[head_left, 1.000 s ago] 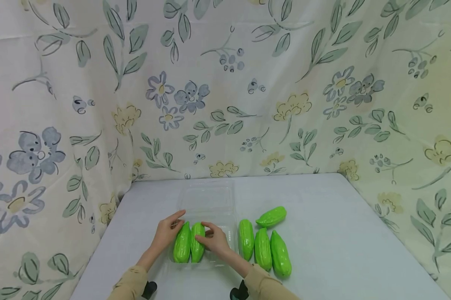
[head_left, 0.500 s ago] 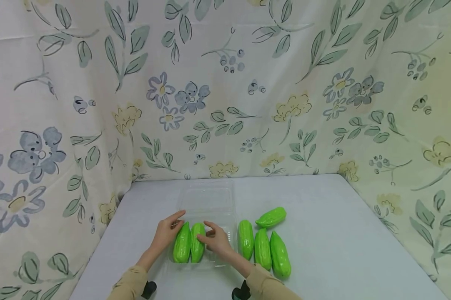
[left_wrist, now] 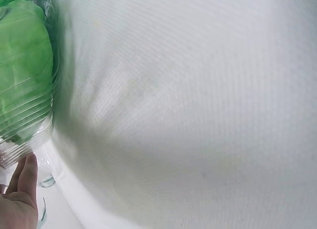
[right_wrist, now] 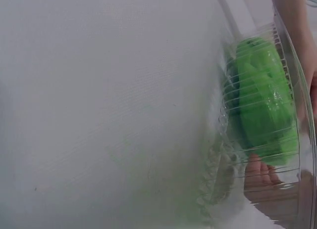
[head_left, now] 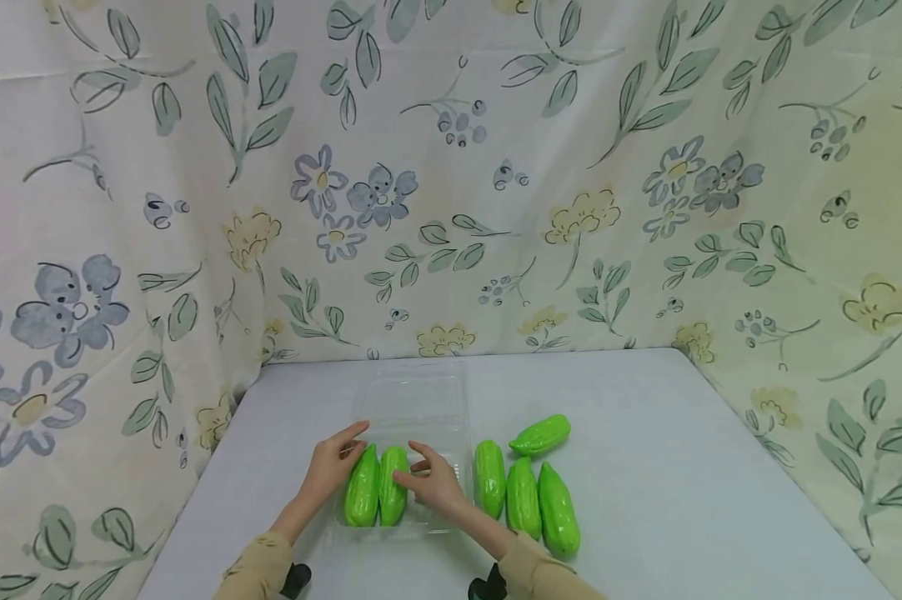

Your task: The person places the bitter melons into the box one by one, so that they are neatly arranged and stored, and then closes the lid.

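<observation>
Two glossy, ridged green gourds, much like bitter melons, lie side by side in a clear plastic clamshell box point(head_left: 439, 518). My right hand point(head_left: 434, 483) is at the right one point(head_left: 393, 492), its thumb on the gourd's side and its index finger at the far end. Fingertips also show through the box wall in the right wrist view, against that gourd point(right_wrist: 265, 105). My left hand point(head_left: 331, 462) rests at the box's far left corner, beside the left gourd point(head_left: 361, 492). In the left wrist view its nearly straight fingers point(left_wrist: 29, 174) touch the ribbed wall.
Several more green gourds lie right of the box on the white table point(head_left: 668, 467); one point(head_left: 541, 435) is slanted behind the others. The box's clear lid point(head_left: 413, 396) lies folded back. A floral curtain point(head_left: 451, 208) hangs behind and at the sides.
My right index finger has eased slightly away from the right gourd's far end, while the thumb stays near its side. My left hand and the gourds have hardly moved.
</observation>
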